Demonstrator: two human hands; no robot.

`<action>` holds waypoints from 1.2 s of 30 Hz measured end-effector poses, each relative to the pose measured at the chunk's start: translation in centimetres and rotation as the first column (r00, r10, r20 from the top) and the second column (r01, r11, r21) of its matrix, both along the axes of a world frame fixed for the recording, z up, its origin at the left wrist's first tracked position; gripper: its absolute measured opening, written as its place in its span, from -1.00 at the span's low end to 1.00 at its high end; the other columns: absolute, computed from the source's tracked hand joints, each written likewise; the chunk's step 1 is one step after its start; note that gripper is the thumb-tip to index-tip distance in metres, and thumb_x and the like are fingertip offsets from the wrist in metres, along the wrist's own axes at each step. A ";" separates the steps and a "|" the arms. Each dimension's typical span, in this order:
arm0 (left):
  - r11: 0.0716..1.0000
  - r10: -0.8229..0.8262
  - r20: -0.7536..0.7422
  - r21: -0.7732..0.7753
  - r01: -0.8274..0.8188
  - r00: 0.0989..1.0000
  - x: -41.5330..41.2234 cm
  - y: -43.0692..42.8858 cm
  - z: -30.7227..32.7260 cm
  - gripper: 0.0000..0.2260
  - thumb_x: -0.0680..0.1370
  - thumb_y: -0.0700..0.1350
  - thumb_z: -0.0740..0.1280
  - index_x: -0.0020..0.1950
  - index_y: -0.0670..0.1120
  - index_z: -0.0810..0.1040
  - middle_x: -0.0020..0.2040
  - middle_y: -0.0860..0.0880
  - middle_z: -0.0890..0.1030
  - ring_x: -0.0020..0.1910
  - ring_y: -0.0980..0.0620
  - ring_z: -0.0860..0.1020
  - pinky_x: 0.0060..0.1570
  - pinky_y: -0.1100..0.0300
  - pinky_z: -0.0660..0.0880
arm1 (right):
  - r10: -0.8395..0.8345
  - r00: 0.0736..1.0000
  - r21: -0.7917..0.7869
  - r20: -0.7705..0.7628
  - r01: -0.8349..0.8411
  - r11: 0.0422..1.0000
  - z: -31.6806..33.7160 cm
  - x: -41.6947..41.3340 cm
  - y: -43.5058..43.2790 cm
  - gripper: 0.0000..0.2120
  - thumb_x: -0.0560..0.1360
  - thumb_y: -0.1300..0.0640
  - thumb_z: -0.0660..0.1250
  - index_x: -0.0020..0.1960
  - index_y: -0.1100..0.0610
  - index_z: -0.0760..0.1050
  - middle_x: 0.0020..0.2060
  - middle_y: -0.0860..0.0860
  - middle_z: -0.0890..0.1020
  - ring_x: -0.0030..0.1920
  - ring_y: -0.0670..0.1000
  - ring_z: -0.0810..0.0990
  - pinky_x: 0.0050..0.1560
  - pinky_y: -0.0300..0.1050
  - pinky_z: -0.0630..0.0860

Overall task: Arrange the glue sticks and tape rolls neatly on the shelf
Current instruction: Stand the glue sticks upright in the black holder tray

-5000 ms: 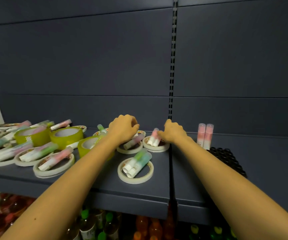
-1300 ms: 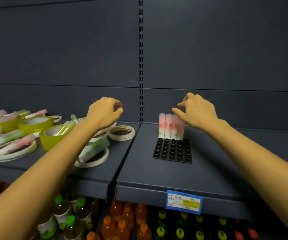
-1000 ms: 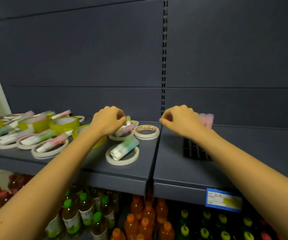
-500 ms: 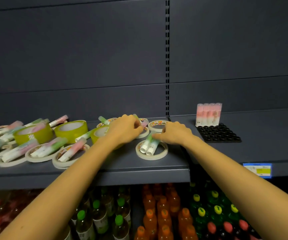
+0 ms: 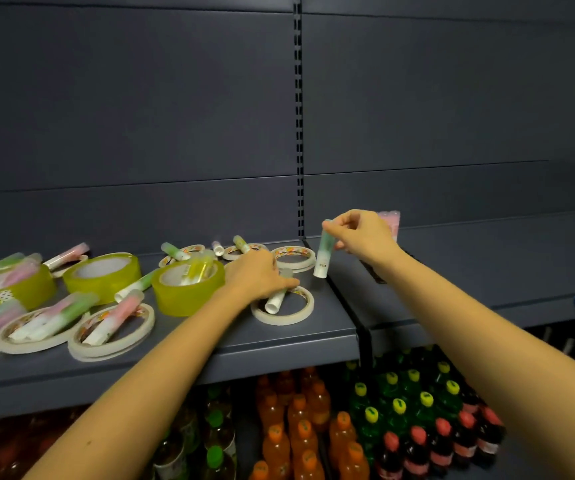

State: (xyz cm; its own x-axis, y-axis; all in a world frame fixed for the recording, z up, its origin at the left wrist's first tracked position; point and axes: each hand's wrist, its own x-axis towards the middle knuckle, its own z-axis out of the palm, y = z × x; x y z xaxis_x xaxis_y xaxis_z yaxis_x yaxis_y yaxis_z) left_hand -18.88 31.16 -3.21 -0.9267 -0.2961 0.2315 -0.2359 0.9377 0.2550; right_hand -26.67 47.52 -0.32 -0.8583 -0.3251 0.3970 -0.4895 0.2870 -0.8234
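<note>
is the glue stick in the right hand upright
Upright: the right hand pinches the green-and-white glue stick by its top, base pointing down.

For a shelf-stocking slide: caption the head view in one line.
Right hand pinches a green glue stick upright; left hand touches a second stick lying on a white tape roll.

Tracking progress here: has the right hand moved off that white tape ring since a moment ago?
Yes. The right hand has lifted rightward past the slotted upright, pinching a green glue stick.

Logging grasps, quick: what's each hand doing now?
Left hand: touches a lying glue stick; grip unclear.
Right hand: pinches a green stick.
</note>
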 end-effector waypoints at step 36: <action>0.988 -0.034 -0.458 0.120 0.099 0.888 -9.9 11.4 4.3 -0.79 0.40 0.02 0.47 -0.09 -0.04 0.55 -0.23 0.04 0.60 -0.21 0.00 0.55 -0.06 0.00 0.55 | -0.073 0.951 0.144 -0.299 0.120 0.982 -1.2 -15.8 12.3 -0.79 0.54 0.09 0.31 0.10 0.18 0.48 -0.06 0.03 0.59 -0.10 -0.01 0.53 0.03 -0.07 0.47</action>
State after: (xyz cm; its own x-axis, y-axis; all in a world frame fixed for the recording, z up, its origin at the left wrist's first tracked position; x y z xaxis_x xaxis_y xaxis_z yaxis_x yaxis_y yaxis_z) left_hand -28.80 42.51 1.13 -0.7490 -0.2961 0.5927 -0.0021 0.8956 0.4448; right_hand -42.44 59.85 -1.48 -0.7432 -0.3257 0.5845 -0.6646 0.4597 -0.5890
